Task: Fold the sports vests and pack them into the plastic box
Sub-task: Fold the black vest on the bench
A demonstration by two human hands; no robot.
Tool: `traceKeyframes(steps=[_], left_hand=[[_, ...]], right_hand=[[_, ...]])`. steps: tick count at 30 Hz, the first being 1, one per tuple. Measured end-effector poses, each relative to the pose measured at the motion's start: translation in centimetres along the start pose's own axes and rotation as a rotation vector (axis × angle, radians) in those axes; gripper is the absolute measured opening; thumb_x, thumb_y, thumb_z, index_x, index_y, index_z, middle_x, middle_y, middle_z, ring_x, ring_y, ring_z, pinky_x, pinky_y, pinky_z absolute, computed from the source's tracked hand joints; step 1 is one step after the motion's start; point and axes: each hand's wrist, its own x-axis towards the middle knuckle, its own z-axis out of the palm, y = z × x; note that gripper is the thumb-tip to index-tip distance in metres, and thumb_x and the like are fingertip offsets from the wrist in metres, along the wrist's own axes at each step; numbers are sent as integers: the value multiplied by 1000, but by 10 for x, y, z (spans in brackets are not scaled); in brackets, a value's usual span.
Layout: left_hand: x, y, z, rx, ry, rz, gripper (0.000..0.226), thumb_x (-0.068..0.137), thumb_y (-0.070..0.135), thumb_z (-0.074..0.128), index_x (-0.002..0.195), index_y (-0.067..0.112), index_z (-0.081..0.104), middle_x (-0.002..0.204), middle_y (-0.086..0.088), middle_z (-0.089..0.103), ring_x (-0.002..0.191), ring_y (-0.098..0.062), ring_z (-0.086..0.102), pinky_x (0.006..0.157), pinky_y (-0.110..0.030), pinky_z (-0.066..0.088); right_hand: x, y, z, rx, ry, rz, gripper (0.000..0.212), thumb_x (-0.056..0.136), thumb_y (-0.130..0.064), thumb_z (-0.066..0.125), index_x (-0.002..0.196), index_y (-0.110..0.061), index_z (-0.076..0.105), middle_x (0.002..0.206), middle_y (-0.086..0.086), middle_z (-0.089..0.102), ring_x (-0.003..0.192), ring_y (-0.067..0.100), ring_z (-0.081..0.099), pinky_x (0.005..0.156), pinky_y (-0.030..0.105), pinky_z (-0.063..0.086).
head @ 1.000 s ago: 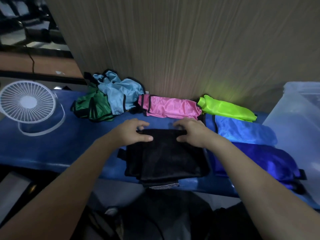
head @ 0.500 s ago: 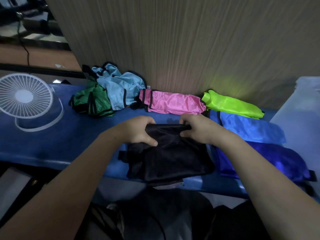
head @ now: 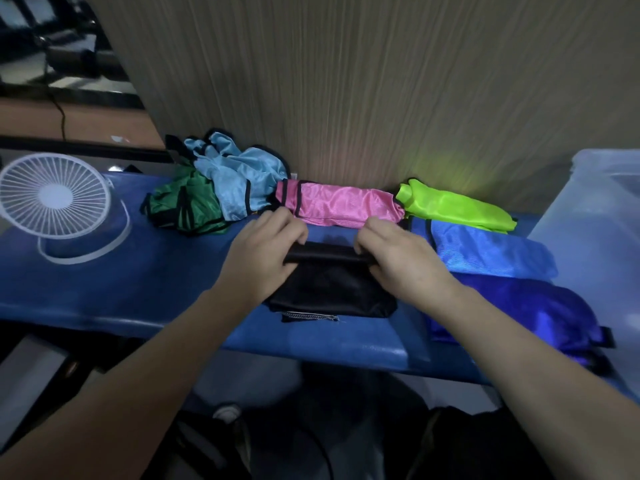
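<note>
A black vest lies folded on the blue table in front of me. My left hand and my right hand each grip its far edge, which is curled over toward me into a roll. Rolled vests lie along the wall: pink, lime green, bright blue and dark blue. Crumpled light blue and green vests sit at the back left. The translucent plastic box stands at the right edge.
A white desk fan stands on the left part of the table. A wood-grain wall rises directly behind the vests. Dark bags and clutter sit on the floor below the table's front edge.
Both hands went from pressing on the black vest's far edge to gripping it and curling it over toward me into a roll. The camera view shifted slightly.
</note>
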Motion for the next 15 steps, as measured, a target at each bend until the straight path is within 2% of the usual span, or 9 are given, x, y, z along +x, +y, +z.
traceKeyframes(steps=[4,8,12,15], left_hand=[[-18,3,-5,0,-100,92,36,66,-2,66,97,16,57,100,-2,51,84,-23,46,70,-33,35],[-31,4,-14,-51,-177,135,43,67,-3,66,104,17,61,103,-2,52,85,-22,48,72,-35,40],[-42,6,-25,-123,-226,146,45,70,0,62,111,18,62,108,2,51,88,-19,49,76,-36,44],[-50,7,-32,-173,-236,151,41,76,7,64,115,21,62,111,6,49,92,-15,49,79,-30,43]], right_hand=[[-20,-14,3,-97,-53,-132,22,72,-2,55,90,-14,53,87,6,49,77,29,53,61,40,43],[-36,-16,2,-97,-87,-103,32,68,2,67,94,-14,56,90,6,49,78,28,50,64,37,41],[-48,-17,-1,-90,-92,-99,35,68,2,64,99,-13,58,94,6,50,80,27,48,65,39,44],[-56,-20,-5,-97,-91,-117,34,70,0,63,101,-12,60,96,7,52,80,28,49,66,40,46]])
